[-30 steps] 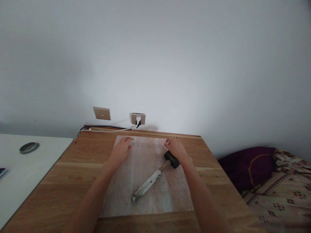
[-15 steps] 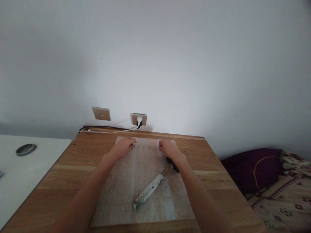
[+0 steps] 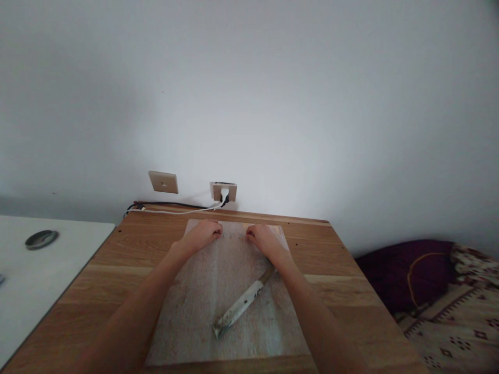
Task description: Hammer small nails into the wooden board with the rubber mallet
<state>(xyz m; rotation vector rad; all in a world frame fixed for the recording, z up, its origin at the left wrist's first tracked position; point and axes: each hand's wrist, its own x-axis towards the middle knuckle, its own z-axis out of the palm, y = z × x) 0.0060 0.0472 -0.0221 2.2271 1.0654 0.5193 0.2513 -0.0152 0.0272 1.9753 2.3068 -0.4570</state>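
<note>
A worn whitish board (image 3: pixel 210 301) lies flat on the wooden table. Near its far left corner, my left hand (image 3: pixel 205 234) has its fingers curled and pinched together at the board's surface. My right hand (image 3: pixel 262 238) is likewise pinched at the far right part of the board. Whatever the fingertips hold is too small or hidden to name. Between the hands, a few tiny specks show along the far part of the board. A hammer (image 3: pixel 239 306) with a white-wrapped handle rests diagonally on the board; its head is hidden behind my right forearm.
Behind the wooden table (image 3: pixel 128 254) stands a white wall with a socket (image 3: pixel 230 191) and plugged-in cables (image 3: pixel 183 210). At left, a white table (image 3: pixel 50 280) carries a round dark dish (image 3: pixel 42 239). Purple cloth (image 3: pixel 405 270) and patterned fabric (image 3: pixel 463 317) lie at right.
Both hands have moved inward along the board's far part, closer together. My right forearm now covers the hammer's head, which showed before. The hammer has stayed in place.
</note>
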